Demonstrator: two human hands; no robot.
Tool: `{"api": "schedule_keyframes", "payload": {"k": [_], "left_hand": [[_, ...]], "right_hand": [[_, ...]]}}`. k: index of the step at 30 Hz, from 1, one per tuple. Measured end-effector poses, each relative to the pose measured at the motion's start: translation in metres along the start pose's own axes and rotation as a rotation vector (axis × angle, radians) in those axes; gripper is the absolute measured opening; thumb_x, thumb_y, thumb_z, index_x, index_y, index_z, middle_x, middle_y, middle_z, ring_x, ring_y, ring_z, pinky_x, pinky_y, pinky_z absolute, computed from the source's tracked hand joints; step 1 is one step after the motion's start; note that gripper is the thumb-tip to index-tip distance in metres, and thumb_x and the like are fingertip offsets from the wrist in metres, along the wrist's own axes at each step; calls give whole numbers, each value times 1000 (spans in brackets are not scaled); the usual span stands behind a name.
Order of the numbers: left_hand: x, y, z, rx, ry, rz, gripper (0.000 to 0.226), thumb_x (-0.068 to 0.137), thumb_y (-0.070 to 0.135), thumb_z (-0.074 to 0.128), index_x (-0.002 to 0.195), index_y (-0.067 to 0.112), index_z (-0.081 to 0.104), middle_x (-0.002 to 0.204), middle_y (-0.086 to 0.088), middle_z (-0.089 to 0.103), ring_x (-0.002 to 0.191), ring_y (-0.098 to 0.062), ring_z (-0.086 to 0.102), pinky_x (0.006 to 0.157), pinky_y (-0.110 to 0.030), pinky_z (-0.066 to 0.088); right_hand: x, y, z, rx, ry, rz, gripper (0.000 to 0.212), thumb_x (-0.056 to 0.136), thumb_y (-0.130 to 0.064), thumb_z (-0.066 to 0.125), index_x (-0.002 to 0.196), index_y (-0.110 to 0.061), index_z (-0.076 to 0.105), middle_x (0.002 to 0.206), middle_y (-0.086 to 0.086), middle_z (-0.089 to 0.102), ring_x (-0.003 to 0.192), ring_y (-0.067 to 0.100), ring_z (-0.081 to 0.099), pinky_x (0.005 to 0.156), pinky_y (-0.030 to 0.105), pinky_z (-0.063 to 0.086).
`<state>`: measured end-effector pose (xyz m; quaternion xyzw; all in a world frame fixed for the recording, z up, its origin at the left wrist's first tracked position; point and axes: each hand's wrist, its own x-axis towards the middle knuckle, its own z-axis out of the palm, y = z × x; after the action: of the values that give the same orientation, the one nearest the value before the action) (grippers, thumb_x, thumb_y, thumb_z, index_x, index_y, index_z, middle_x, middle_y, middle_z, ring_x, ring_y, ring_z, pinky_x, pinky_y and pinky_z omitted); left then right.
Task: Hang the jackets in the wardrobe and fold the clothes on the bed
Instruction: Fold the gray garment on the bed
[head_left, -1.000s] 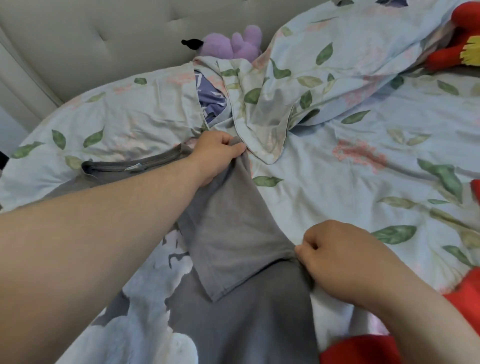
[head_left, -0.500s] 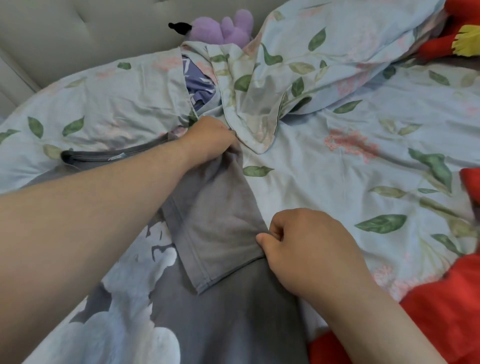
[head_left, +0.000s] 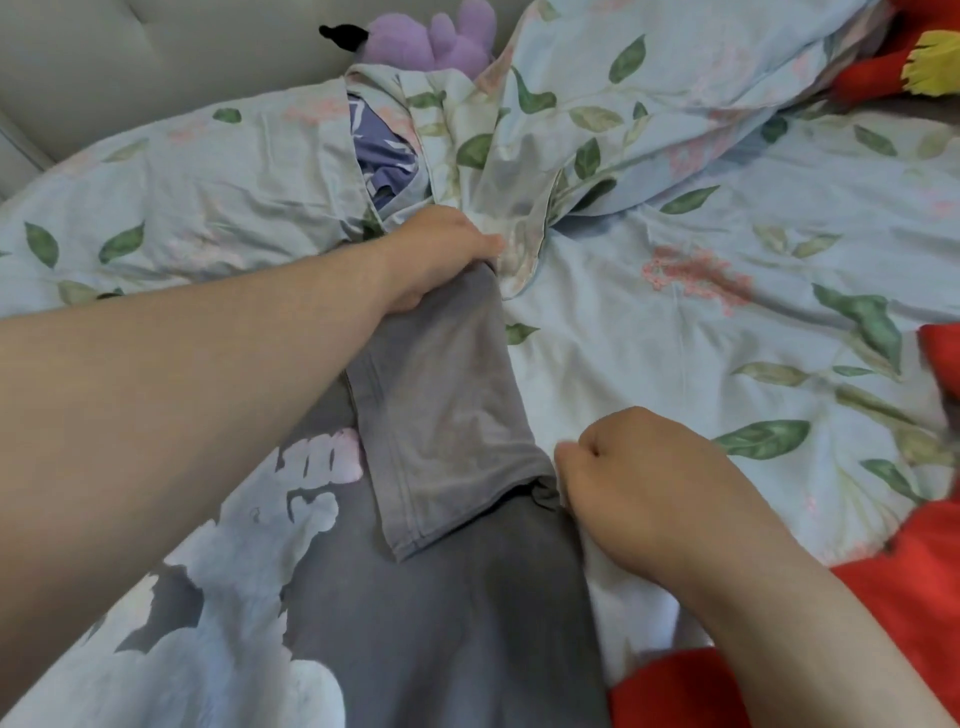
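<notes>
Grey T-shirt (head_left: 441, 634) laid flat on bed sheet (head_left: 649, 364), print up, sleeve (head_left: 447, 415) folded inward over body. Shoulder end of sleeve gripped by left hand (head_left: 436, 254), fingers curled round cloth. Side edge near armpit pinched by right hand (head_left: 644, 478), fingers curled tight. Cloth judged light, limp, non-slip; best held at seams and fold corners, kept taut.
</notes>
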<state>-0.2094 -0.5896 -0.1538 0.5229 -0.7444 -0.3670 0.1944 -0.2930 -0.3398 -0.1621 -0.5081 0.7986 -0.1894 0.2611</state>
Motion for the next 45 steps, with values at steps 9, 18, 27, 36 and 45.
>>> {"api": "schedule_keyframes", "payload": {"k": [9, 18, 27, 36, 45], "left_hand": [[-150, -26, -5, 442, 86, 312, 44, 88, 47, 47, 122, 26, 65, 137, 10, 56, 131, -5, 43, 104, -18, 27], [-243, -82, 3, 708, -9, 33, 86, 75, 67, -11, 155, 37, -12, 155, 22, -27, 138, 6, -33, 116, -25, -22], [-238, -107, 22, 631, 69, 99, 76, 88, 59, -3, 158, 28, -6, 159, 13, -20, 147, -3, -24, 116, -33, -25], [-246, -88, -17, 326, -216, 45, 65, 103, 41, 29, 160, 20, 5, 166, 3, -9, 152, -10, -12, 120, -30, -14], [-271, -105, -47, 315, 131, 145, 24, 90, 47, 49, 93, 24, 54, 99, 11, 52, 104, -18, 50, 92, -33, 40]], "right_hand": [[-2, -6, 13, -151, 2, -86, 48, 79, -68, 58, 69, -23, 43, 72, -5, 53, 70, 14, 52, 55, 30, 35], [-6, -9, 38, -261, -30, -501, 69, 99, -60, 23, 158, -36, -5, 165, -10, -15, 152, 12, -12, 119, 26, -5], [5, 3, 64, -497, 11, -430, 83, 76, -67, -22, 151, -34, -23, 153, -16, -28, 149, 5, -17, 116, 23, -8], [-11, -22, 59, -639, -15, -264, 63, 103, -55, 12, 159, -30, -6, 168, -5, -5, 154, 13, -2, 123, 30, 5], [52, -111, 35, -425, 96, -457, 31, 99, -14, 46, 121, -5, 66, 131, 13, 59, 120, 34, 54, 103, 37, 39]]}}
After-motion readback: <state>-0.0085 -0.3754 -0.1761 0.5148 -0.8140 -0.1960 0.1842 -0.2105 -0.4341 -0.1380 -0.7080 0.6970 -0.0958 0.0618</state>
